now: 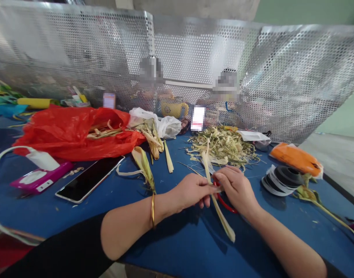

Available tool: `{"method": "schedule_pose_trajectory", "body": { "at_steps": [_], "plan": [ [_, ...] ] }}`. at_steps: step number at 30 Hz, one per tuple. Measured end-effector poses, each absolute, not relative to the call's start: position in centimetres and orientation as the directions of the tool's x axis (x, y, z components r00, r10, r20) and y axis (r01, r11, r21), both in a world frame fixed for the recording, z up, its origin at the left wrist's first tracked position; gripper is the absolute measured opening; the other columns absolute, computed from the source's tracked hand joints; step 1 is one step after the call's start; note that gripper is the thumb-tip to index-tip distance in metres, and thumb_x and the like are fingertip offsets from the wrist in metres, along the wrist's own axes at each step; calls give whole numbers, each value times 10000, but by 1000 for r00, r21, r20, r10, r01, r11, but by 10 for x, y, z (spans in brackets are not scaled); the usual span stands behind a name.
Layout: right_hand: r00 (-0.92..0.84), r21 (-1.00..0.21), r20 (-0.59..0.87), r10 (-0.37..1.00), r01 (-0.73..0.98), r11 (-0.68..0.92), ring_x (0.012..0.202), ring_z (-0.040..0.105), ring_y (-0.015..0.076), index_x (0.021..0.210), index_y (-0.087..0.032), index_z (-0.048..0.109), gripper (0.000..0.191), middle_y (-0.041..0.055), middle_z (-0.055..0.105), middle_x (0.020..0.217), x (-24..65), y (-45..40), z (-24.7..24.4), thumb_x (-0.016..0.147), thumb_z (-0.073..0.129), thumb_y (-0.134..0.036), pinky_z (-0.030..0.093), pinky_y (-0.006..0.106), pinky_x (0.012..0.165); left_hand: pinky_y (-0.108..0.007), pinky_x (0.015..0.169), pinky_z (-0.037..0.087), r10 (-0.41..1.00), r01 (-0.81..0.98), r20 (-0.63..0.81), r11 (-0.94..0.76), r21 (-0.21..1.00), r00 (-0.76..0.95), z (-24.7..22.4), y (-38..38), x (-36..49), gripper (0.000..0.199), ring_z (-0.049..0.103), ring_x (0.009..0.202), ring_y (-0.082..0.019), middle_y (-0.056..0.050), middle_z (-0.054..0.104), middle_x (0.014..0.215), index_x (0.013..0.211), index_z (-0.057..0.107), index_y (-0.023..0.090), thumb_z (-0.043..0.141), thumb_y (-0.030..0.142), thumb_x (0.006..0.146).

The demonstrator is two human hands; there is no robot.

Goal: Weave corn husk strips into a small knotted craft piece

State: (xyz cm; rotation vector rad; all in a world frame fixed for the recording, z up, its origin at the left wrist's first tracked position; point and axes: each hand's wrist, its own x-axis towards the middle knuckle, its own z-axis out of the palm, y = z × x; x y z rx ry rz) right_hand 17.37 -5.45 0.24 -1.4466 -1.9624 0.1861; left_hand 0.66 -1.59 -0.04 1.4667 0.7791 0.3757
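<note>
My left hand (pixel 196 190) pinches a pale, dry corn husk (pixel 223 222) between thumb and fingers. The husk runs lengthwise over the table, one end toward the shreds and the wider end toward me. Close against it, my right hand (pixel 237 187) is closed around red-handled scissors (pixel 227 204); one red loop hangs below the fingers, and the blades are mostly hidden. The fingertips of both hands meet at the husk. Beyond them lies a heap of shredded husk (pixel 226 144). Left of my left hand rests a greenish husk (pixel 145 166), near a short husk piece (pixel 168 157).
A red plastic bag (pixel 69 133) of husks spreads at the left, behind a phone (pixel 90 179) and a purple power strip (pixel 41 179). A black-and-white spool (pixel 282 180) and an orange packet (pixel 295 159) stand right. A perforated metal screen (pixel 182 50) closes the back; people are behind it.
</note>
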Motion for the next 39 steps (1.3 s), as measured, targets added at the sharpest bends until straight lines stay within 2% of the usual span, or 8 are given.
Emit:
{"method": "schedule_pose_trajectory", "body": {
  "at_steps": [3, 9, 15, 21, 26, 32, 36, 39],
  "plan": [
    [-207, -433, 363, 909, 826, 361, 628, 530, 148, 629, -219, 517, 411, -5, 581, 605, 178, -52, 3, 976, 359, -373, 412, 309, 821, -209, 438, 279, 704, 220, -255, 142, 965, 663, 4, -9, 3, 424, 466, 452, -78, 14, 563, 524, 744, 674, 135, 635, 557, 752],
    [-96, -425, 342, 935, 871, 245, 540, 464, 144, 566, -220, 431, 424, -14, 501, 547, 175, -53, -3, 948, 417, -404, 339, 267, 566, -228, 478, 339, 660, 188, -242, 153, 970, 711, 3, -5, 0, 370, 448, 435, -78, 32, 520, 469, 660, 658, 137, 695, 501, 716],
    [106, -457, 606, 789, 858, 236, 987, 585, 227, 961, -206, 613, 254, 91, 634, 1040, 185, -52, 7, 945, 434, -385, 425, 322, 810, -233, 571, 446, 728, 31, -302, 361, 932, 616, 8, -4, 2, 400, 613, 569, -119, -59, 688, 674, 809, 694, 113, 542, 478, 872],
    [-131, -370, 398, 908, 882, 290, 727, 623, 175, 796, -219, 611, 217, -1, 675, 731, 176, -56, -1, 933, 503, -348, 401, 359, 905, -257, 667, 499, 750, -38, -337, 433, 900, 569, 9, -4, 3, 358, 681, 666, -147, -101, 738, 821, 1011, 670, 119, 439, 383, 946],
    [-215, -208, 504, 837, 910, 359, 743, 643, 158, 831, -218, 631, 228, 4, 715, 794, 179, -54, -6, 965, 448, -230, 339, 376, 994, -272, 621, 495, 772, -13, -356, 426, 905, 527, 7, -4, 4, 439, 684, 682, -179, -122, 726, 872, 1087, 625, 118, 469, 489, 912],
    [-273, -28, 539, 797, 940, 341, 752, 632, 171, 842, -200, 632, 224, 12, 688, 783, 186, -52, 2, 966, 446, -212, 305, 392, 1014, -278, 835, 462, 994, 110, 20, -8, 994, -105, -4, 21, -2, 601, 608, 1053, -207, -138, 634, 1202, 1299, 517, 138, 685, 384, 777],
    [-324, 46, 529, 785, 934, 354, 768, 612, 176, 841, -194, 633, 242, 16, 645, 753, 186, -53, 7, 956, 421, -170, 288, 408, 1039, -283, 810, 434, 891, 428, 324, -439, 790, 317, 3, 24, -10, 236, 646, 910, -195, -50, 734, 953, 945, 738, 219, 581, 373, 857],
    [-364, 99, 546, 754, 922, 373, 804, 610, 186, 842, -196, 640, 241, 24, 649, 773, 185, -54, 12, 944, 427, -148, 281, 429, 1049, -285, 791, 412, 779, 499, 339, -607, 618, 527, 12, 16, -12, 339, 640, 744, -180, -31, 712, 685, 714, 741, 217, 529, 412, 892]
  ]
}}
